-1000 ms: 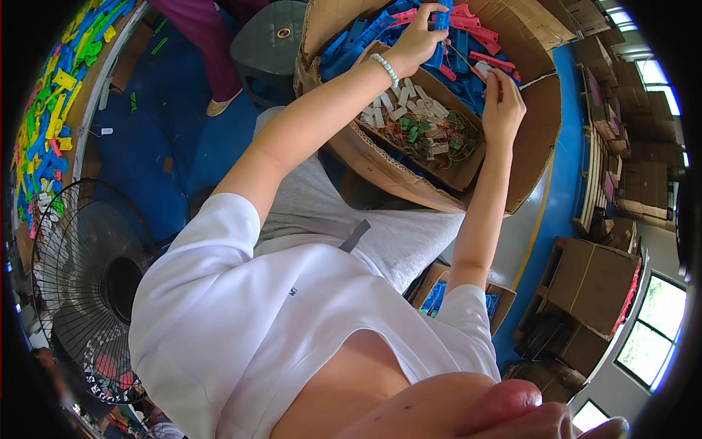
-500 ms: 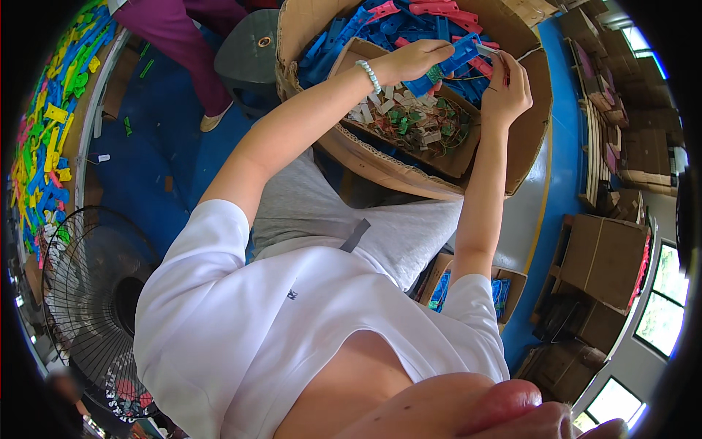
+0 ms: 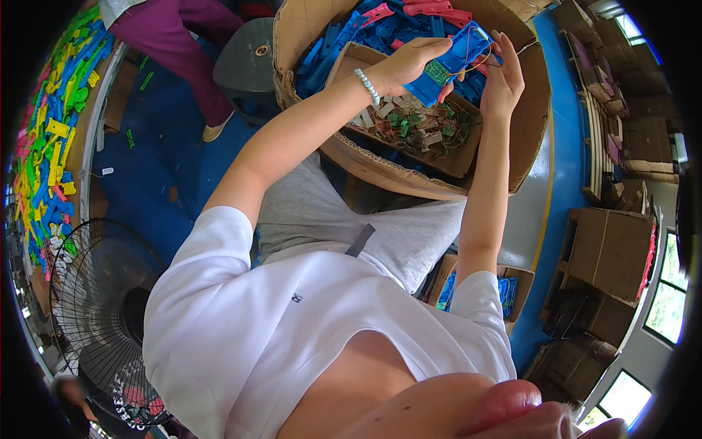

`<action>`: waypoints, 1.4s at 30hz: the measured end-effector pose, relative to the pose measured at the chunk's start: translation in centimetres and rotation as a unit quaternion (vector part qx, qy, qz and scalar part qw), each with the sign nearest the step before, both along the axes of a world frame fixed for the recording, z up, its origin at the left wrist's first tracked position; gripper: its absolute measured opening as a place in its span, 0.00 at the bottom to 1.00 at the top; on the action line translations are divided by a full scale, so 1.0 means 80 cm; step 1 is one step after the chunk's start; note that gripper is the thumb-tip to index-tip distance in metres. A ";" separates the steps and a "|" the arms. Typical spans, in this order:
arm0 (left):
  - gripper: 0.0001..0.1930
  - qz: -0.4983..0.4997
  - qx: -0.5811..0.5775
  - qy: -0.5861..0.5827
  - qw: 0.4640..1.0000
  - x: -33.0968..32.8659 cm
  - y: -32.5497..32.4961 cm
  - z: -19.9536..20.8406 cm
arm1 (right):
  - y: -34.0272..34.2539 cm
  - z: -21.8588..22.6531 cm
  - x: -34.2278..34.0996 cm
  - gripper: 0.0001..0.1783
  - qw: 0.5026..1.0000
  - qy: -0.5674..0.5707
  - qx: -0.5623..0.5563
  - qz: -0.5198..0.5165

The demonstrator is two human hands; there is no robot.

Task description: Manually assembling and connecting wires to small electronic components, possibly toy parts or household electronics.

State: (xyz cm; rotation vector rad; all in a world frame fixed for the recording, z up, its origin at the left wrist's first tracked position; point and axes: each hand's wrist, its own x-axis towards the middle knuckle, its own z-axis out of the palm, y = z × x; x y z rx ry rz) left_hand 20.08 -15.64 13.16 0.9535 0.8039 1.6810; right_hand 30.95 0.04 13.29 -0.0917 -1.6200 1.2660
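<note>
My left hand [image 3: 411, 64] is closed around the edge of a blue plastic casing [image 3: 459, 51], which is tilted above the box. Inside the casing are a green circuit board [image 3: 437, 72] and thin red and yellow wires [image 3: 475, 61] that loop toward its right side. A small white piece shows at the casing's upper end. Beside that right edge is my right hand [image 3: 504, 82], its fingers extended and apart near the wires; whether they touch the casing is hard to make out.
A large cardboard box [image 3: 537, 121] holds blue and pink plastic parts [image 3: 380, 33]. An inner carton [image 3: 468, 157] contains green boards, white pieces and wires. Left are a dark stool [image 3: 248, 66], another person's purple trousers [image 3: 172, 44], a fan [image 3: 99, 307] and colourful parts [image 3: 55, 139]. Stacked cartons [image 3: 603, 252] stand right.
The blue casing has turned, so its board and wires show more. My right hand's fingers have loosened from the white piece, which now shows at the casing's upper end.
</note>
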 end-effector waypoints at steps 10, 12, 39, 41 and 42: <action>0.23 -0.058 0.023 -0.023 0.998 0.071 -0.060 0.077 | -0.044 0.050 0.037 0.07 0.909 -0.023 0.293 -0.296; 0.22 -0.016 0.035 0.010 0.999 0.077 -0.058 0.075 | -0.046 0.028 0.019 0.09 0.983 0.042 0.128 -0.128; 0.15 0.145 0.093 -0.036 0.984 0.150 -0.013 0.039 | -0.151 0.039 0.173 0.17 0.979 -0.019 -0.182 0.085; 0.14 0.135 0.072 -0.021 0.988 0.160 -0.014 0.036 | -0.160 0.038 0.184 0.12 0.989 -0.034 -0.142 0.018; 0.14 0.129 0.070 -0.033 0.989 0.167 -0.014 0.038 | -0.157 0.033 0.190 0.11 0.991 -0.017 -0.131 0.015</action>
